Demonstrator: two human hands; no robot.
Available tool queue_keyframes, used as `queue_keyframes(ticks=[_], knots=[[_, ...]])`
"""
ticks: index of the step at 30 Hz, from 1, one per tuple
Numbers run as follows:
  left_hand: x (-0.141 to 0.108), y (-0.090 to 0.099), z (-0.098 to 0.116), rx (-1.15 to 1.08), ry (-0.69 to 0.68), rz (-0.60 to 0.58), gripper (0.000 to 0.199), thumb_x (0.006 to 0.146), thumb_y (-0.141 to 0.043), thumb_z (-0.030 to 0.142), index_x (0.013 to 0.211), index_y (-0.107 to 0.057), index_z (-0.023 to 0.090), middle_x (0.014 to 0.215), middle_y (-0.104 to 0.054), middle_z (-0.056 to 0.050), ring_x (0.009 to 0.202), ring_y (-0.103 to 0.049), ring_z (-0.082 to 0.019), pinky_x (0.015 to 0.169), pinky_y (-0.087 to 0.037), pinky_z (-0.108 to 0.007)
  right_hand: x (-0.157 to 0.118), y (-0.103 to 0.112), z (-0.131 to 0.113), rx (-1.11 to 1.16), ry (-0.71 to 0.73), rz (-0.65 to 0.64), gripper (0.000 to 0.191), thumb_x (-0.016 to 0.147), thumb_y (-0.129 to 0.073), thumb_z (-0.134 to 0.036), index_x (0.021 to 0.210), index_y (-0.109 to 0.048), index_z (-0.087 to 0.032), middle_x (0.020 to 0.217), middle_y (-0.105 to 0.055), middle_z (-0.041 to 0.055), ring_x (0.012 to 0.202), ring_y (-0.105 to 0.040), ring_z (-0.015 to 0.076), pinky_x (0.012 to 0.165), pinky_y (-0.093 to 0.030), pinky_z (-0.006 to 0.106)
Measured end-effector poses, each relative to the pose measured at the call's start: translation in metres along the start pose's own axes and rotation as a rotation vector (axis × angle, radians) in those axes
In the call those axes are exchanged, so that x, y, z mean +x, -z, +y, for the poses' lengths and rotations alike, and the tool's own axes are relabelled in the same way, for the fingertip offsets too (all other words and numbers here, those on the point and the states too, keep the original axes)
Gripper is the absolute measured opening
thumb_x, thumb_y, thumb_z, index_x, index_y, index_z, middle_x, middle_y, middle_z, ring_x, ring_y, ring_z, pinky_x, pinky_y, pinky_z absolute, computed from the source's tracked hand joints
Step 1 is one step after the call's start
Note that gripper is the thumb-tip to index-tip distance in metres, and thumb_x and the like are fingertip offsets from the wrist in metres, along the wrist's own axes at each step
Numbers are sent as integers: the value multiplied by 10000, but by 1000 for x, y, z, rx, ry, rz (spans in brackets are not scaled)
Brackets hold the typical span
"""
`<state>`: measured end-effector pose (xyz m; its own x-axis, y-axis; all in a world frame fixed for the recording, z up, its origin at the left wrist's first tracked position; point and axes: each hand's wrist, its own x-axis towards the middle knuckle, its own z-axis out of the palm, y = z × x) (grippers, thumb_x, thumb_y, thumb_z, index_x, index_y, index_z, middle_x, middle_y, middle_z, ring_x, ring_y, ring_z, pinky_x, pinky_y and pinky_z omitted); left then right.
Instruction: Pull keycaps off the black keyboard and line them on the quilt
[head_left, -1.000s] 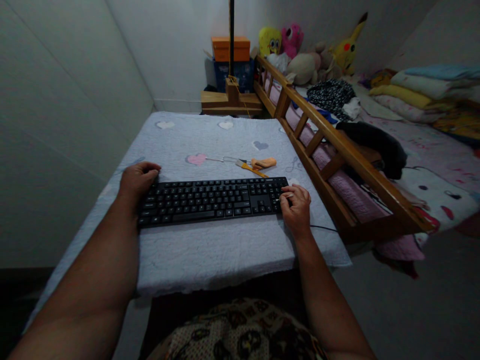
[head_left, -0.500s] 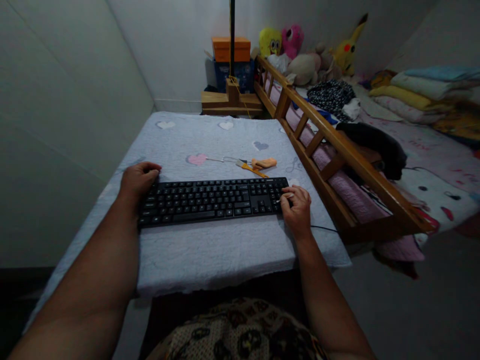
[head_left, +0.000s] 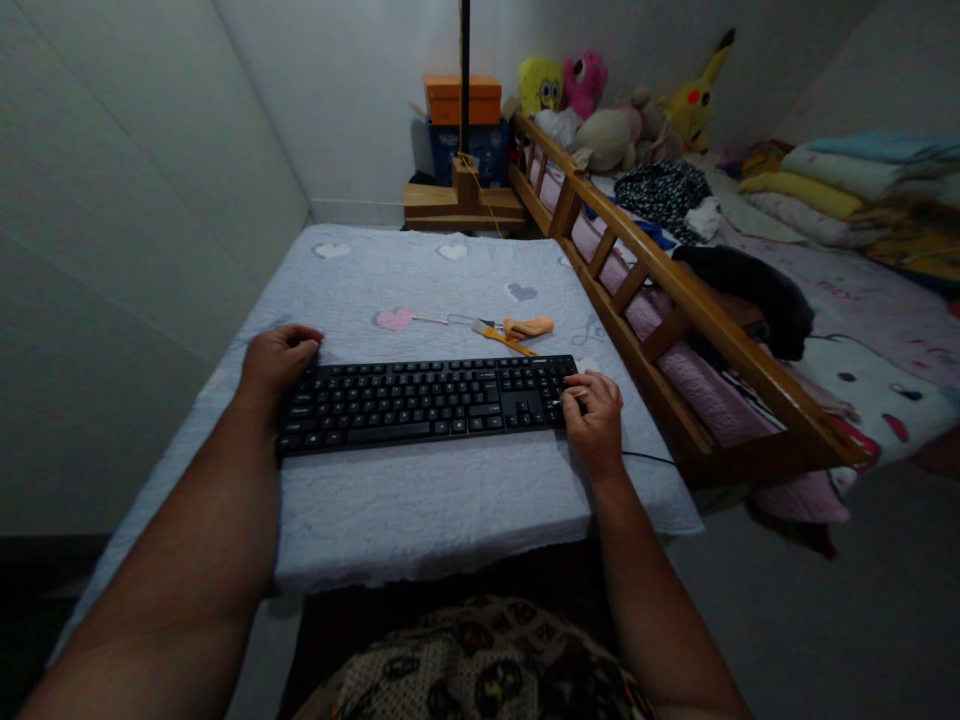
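Observation:
A black keyboard (head_left: 420,405) lies lengthwise across the table in front of me. My left hand (head_left: 279,358) is closed at its upper left corner, fingers curled by the edge. At the number pad, my right hand (head_left: 592,415) pinches a thin white cotton swab (head_left: 576,394), its tip down among the keys at the right end. Behind the keyboard lie a small brush (head_left: 504,338) with an orange handle, a tool with a wire loop (head_left: 469,319) and orange end (head_left: 529,327), and another cotton swab (head_left: 429,319).
A pale blue cloth with hearts (head_left: 360,280) covers the table. A wooden bed rail (head_left: 660,275) runs along the right side, with bedding and plush toys beyond. The keyboard's cable (head_left: 649,457) trails right. At the back stands a black pole (head_left: 465,90) beside stacked boxes (head_left: 461,100).

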<state>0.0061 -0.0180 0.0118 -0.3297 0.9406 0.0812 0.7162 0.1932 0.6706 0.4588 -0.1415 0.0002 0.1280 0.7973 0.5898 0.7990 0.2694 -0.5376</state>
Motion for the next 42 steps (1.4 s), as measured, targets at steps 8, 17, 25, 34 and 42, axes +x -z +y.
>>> queue_keyframes(ticks=[8,17,25,34,42], knots=[[1,0,-1,14,-5,-13,458,680,-567,357,1042,-745,142,904,-707,-61,851,-611,-226,817,-475,-329,-1,1,-1,5,19,10,150,867,-552,-197,741,-623,-236,1024,-723,60,1162,-546,283,1072,-373,528],[5,-3,-9,20,-24,-7,480,667,-557,372,1042,-750,144,900,-703,-49,826,-599,-218,864,-494,-355,-1,2,-5,42,40,-15,159,883,-554,-204,747,-625,-241,1032,-712,57,1161,-543,273,1063,-392,514],[3,-2,-4,6,-7,-10,460,670,-562,353,1031,-746,134,904,-707,-52,834,-608,-220,876,-496,-358,-1,2,-7,65,62,-49,155,890,-567,-194,762,-640,-245,1056,-714,57,1185,-541,277,1090,-377,531],[0,0,0,14,7,-2,448,660,-567,359,1008,-754,147,864,-707,-33,766,-593,-203,835,-503,-346,-1,2,-8,77,72,-81,145,885,-574,-188,778,-652,-246,1065,-715,59,1213,-531,283,1090,-379,547],[0,0,1,-2,9,7,448,643,-564,368,987,-748,149,844,-699,-32,752,-578,-201,854,-511,-367,-1,3,-7,63,58,-33,153,885,-553,-195,760,-627,-243,1036,-714,65,1164,-543,277,1070,-394,530]])
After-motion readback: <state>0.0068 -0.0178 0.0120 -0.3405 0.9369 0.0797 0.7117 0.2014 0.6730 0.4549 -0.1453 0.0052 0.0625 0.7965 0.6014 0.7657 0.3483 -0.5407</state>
